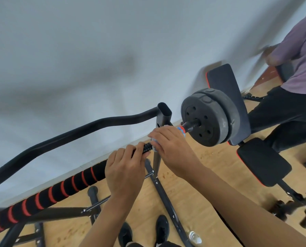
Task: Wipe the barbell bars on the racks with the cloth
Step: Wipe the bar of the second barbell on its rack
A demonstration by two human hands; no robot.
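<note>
Grip of both hands, left [124, 168] and right [171, 148], curled around barbell bar [147, 148].

A second person [298, 72] in a purple top and dark trousers bends at the far right, blurred. Just left of them stands a black weight bench [262, 161] with red trim, its backrest raised. A pale wall [95, 50] fills the far side above a wooden floor [193, 175]. Near the bottom edge are two dark shoes [162, 229] and a clear bottle [195, 237] on the floor.
</note>
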